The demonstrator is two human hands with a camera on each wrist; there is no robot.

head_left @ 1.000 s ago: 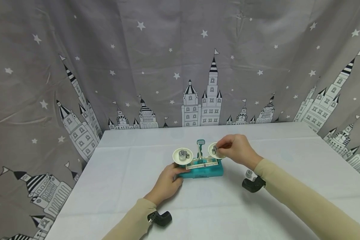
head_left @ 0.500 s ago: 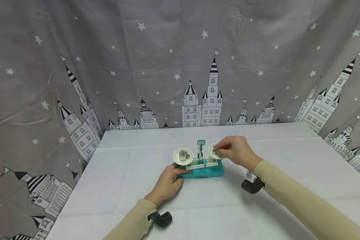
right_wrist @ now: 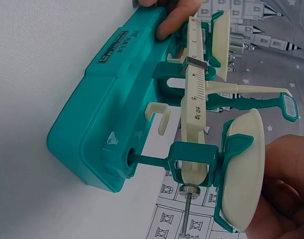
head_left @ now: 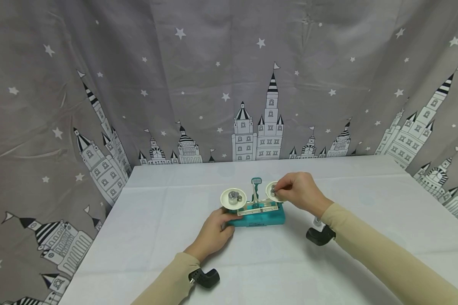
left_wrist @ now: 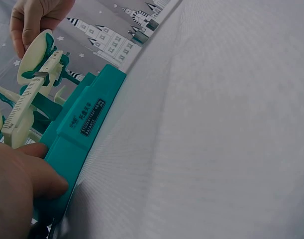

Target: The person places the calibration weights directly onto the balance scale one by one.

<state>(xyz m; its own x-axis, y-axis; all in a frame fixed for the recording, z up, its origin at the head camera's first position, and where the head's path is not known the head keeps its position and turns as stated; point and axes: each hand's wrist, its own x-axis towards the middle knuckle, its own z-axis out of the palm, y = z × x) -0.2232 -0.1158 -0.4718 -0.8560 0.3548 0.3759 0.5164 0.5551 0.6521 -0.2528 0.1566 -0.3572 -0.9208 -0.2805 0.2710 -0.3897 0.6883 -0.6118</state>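
A teal tray balance (head_left: 257,219) with a cream beam and two cream pans stands on the table. My left hand (head_left: 212,232) grips the left end of its base; the left wrist view shows the thumb (left_wrist: 50,181) on the front face. Two metal weights (head_left: 233,197), one larger, rest in the left pan (head_left: 224,199). Over the right pan (head_left: 269,187), my right hand (head_left: 300,192) pinches a small metal weight (head_left: 272,192) between thumb and fingertips. In the right wrist view the pan's underside (right_wrist: 244,174) hides these fingertips.
Another metal weight (head_left: 317,221) stands on the white-covered table (head_left: 168,220), partly hidden behind the right wrist's black camera mount (head_left: 320,235). A grey curtain (head_left: 198,63) printed with castles and stars hangs behind the table.
Almost nothing moves. My right hand stays at the right pan with the small weight, its wrist shifting slightly left over the weight on the table. The left hand keeps its grip.
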